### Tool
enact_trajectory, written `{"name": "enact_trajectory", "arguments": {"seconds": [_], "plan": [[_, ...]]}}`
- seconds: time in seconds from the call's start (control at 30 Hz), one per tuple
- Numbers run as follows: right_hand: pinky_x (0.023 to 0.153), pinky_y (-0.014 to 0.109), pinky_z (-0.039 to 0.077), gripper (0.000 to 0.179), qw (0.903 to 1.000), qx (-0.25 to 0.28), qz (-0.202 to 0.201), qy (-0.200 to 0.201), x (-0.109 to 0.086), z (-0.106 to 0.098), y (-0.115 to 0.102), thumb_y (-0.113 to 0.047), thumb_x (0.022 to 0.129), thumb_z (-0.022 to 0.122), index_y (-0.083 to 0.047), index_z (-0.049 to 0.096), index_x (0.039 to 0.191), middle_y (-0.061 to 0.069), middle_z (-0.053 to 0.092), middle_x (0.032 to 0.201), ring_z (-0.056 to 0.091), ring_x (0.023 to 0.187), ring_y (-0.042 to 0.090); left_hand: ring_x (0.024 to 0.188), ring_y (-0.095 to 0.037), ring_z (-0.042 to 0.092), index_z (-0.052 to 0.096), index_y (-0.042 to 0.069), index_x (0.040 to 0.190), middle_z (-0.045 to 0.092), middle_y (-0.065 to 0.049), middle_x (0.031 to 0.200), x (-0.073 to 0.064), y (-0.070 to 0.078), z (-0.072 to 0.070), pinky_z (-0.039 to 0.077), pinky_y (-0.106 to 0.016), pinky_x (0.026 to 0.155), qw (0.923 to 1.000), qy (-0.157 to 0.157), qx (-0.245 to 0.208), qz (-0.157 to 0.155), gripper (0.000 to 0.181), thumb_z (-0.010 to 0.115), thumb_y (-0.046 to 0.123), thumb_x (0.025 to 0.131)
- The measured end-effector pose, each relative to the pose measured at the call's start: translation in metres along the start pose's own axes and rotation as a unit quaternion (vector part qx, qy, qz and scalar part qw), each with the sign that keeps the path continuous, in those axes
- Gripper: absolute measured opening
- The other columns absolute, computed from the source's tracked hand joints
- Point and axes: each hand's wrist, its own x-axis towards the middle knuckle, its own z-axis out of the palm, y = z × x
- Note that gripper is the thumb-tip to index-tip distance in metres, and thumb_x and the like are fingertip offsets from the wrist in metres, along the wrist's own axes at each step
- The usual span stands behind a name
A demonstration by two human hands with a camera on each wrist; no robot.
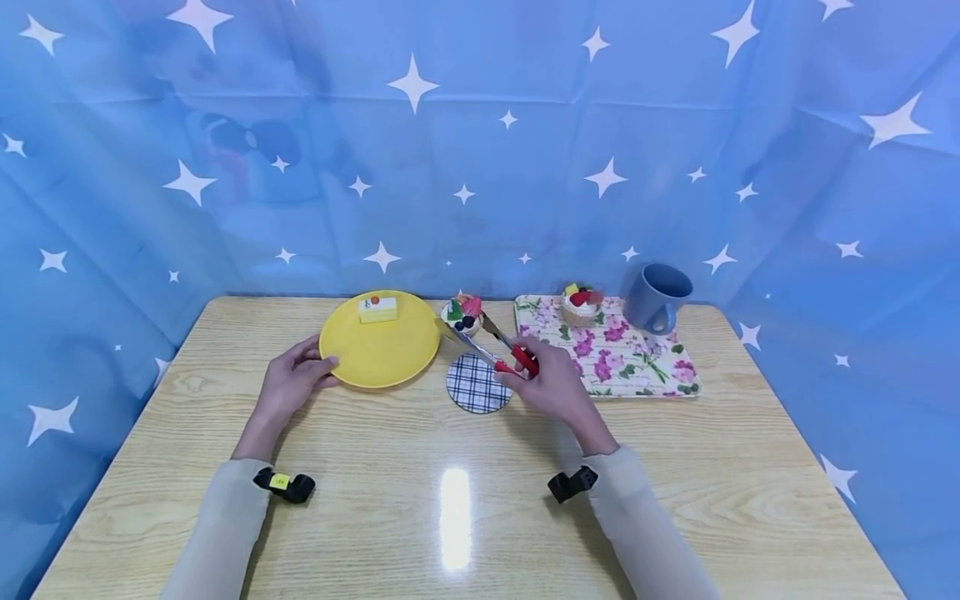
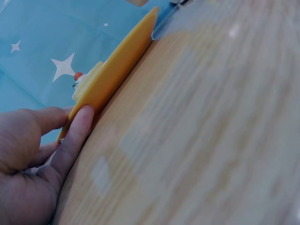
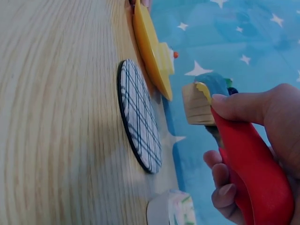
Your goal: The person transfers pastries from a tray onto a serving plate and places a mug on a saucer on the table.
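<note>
My left hand [image 1: 291,382] pinches the near left rim of a round yellow plate [image 1: 378,358], thumb on one side and fingers on the other in the left wrist view. On the plate's far part sits a small yellow-and-white cake piece [image 1: 377,311] with a red-orange ball on top. My right hand [image 1: 551,379] grips metal tongs with red handles [image 3: 248,164]. Between the tong tips is a fruit-topped toy cupcake [image 1: 460,317], just right of the plate; the right wrist view shows it raised above the table.
A round plaid coaster [image 1: 477,385] lies below the tongs. To the right is a floral tray [image 1: 622,379] bearing another fruit-topped cupcake [image 1: 577,310] and a blue-grey mug [image 1: 651,296]. A blue star-patterned curtain [image 1: 465,125] hangs behind the wooden table [image 1: 375,500].
</note>
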Motion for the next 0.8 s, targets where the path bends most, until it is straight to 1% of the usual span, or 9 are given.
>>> {"name": "enact_trajectory", "arguments": {"seconds": [0.17, 0.33, 0.5, 0.6, 0.8], "plan": [[0.052, 0.024, 0.044, 0.055, 0.9998, 0.008, -0.003, -0.015, 0.003, 0.003, -0.007, -0.031, 0.086, 0.084, -0.006, 0.065, 0.131, 0.007, 0.062, 0.081, 0.052, 0.070, 0.018, 0.091, -0.002, 0.072, 0.029, 0.012, 0.163, 0.054, -0.006, 0.120, 0.000, 0.000, 0.000, 0.066, -0.025, 0.089, 1.0000, -0.004, -0.004, 0.001, 0.073, 0.066, 0.026, 0.102], [0.052, 0.025, 0.042, 0.055, 0.9997, 0.002, -0.006, -0.022, 0.005, 0.005, -0.015, -0.033, 0.087, 0.083, -0.008, 0.065, 0.132, 0.007, 0.062, 0.080, 0.050, 0.068, 0.018, 0.089, -0.001, 0.072, 0.030, 0.012, 0.163, 0.054, -0.005, 0.119, 0.001, -0.001, -0.001, 0.066, -0.024, 0.088, 1.0000, -0.001, -0.003, 0.002, 0.072, 0.067, 0.024, 0.102], [0.055, 0.025, 0.044, 0.056, 0.9995, -0.005, -0.003, -0.030, 0.008, 0.009, -0.019, -0.034, 0.087, 0.083, -0.009, 0.064, 0.133, 0.005, 0.061, 0.084, 0.052, 0.073, 0.020, 0.089, -0.001, 0.072, 0.030, 0.011, 0.162, 0.054, -0.006, 0.119, 0.001, -0.001, 0.000, 0.066, -0.024, 0.088, 1.0000, -0.001, -0.005, 0.003, 0.072, 0.067, 0.024, 0.102], [0.055, 0.025, 0.043, 0.056, 0.9993, -0.008, -0.002, -0.035, 0.010, 0.012, -0.021, -0.036, 0.087, 0.083, -0.010, 0.064, 0.134, 0.006, 0.061, 0.084, 0.051, 0.074, 0.020, 0.090, -0.001, 0.072, 0.030, 0.011, 0.162, 0.053, -0.005, 0.118, 0.001, -0.001, 0.000, 0.066, -0.025, 0.088, 1.0000, -0.002, -0.005, 0.006, 0.072, 0.067, 0.024, 0.102], [0.053, 0.025, 0.039, 0.057, 0.9990, -0.012, -0.015, -0.040, 0.012, 0.016, -0.029, -0.037, 0.089, 0.081, -0.009, 0.063, 0.135, 0.010, 0.063, 0.084, 0.049, 0.069, 0.018, 0.091, 0.000, 0.071, 0.029, 0.010, 0.163, 0.053, -0.006, 0.118, 0.000, -0.001, 0.000, 0.066, -0.025, 0.088, 0.9999, -0.005, -0.002, 0.010, 0.073, 0.067, 0.026, 0.102]]}}
